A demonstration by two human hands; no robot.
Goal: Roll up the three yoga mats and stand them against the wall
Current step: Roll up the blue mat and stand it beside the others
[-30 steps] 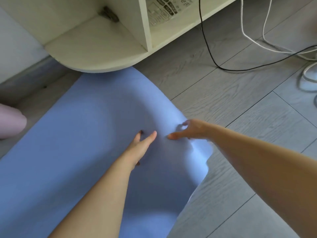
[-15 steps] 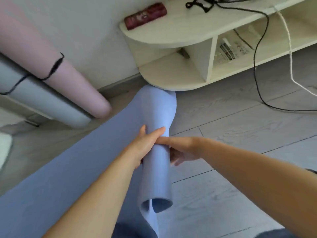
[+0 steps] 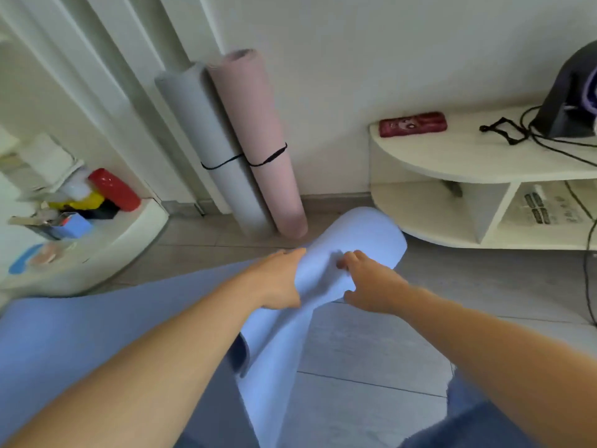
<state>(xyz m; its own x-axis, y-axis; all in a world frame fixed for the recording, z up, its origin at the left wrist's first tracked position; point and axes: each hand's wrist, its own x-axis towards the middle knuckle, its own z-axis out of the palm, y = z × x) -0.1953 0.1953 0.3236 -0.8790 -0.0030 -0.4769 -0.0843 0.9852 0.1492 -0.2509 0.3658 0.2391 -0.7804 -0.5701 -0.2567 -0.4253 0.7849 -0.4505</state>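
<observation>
Lettering on the printed sheet (image 3: 546, 208) in the shelf unit's (image 3: 452, 156) lower bay too small to read; cartoon face printed on the red case (image 3: 413, 124) on top. Blue mat (image 3: 365, 234) pale, smooth, partly rolled into a loose tube at centre, far end near the shelf unit, rest spread flat over the floor (image 3: 371, 350) to the near left. Left hand (image 3: 277, 282) wrapped round the tube's left side, right hand (image 3: 371, 286) clutching its right side, fingers (image 3: 352, 258) curled into the foam. Grey mat (image 3: 206, 130) and pink mat (image 3: 258, 124) rolled, strapped, leaning on the far wall (image 3: 355, 59).
</observation>
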